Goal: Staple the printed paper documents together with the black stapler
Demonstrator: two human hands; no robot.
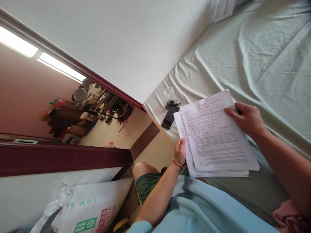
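A printed sheet of paper [213, 136] covered in lines of small text lies over a stack of papers [179, 124], and its edges do not line up with the ones beneath. My left hand [179, 151] grips the stack at its left edge, thumb on top, fingers hidden underneath. At the upper right, my right hand [247, 118] pinches the top sheet between thumb and fingers. The papers are held above my lap, beside the bed. Closest to my left hand on the bed is a black phone [169, 117].
A bundle of dark cable [172, 103] and a clear plastic cup [168, 91] lie by the phone on the pale bedsheet [262, 64]. Other papers [224, 10] sit against the wall. A large white sack [97, 200] stands lower left. Through the doorway, a cluttered shoe rack [109, 108] shows.
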